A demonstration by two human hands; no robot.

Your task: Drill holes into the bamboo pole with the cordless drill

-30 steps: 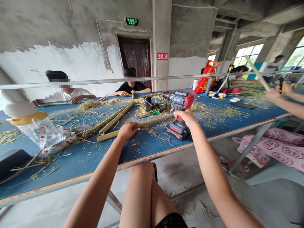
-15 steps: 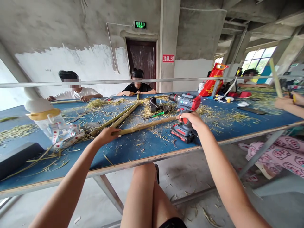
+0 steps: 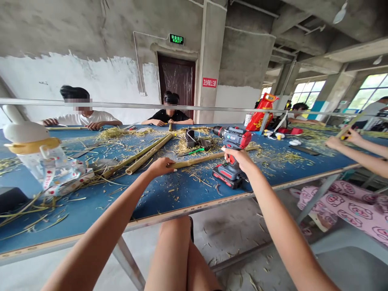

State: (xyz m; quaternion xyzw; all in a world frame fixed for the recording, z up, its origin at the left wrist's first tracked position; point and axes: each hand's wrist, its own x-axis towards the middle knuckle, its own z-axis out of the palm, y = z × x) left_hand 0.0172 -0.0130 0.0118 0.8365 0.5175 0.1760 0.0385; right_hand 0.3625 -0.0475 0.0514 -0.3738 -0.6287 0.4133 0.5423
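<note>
My left hand (image 3: 162,166) is closed around the near end of a thin bamboo stick (image 3: 198,161). The stick slants to the right across the table, and its far part passes behind a red and grey cordless drill (image 3: 235,138). My right hand (image 3: 241,158) wraps the drill's handle, some of its fingers hidden. The drill stands upright on its battery, its chuck facing left. Left of the stick lie longer bamboo poles (image 3: 150,153). Behind it are a green-handled tool (image 3: 195,151) and a black object (image 3: 190,138) among shavings.
A bottle with a yellow collar (image 3: 36,153) stands at left, by a dark block (image 3: 12,198). A metal rail (image 3: 127,105) crosses above the blue table (image 3: 169,194). A red bag (image 3: 262,113) stands farther back. Two people sit opposite; another person's hands (image 3: 342,139) hold a stick at right.
My left hand has moved right with the bamboo stick, whose far end now shows beyond the drill. My right hand stays at the drill's handle. The view has turned slightly right.
</note>
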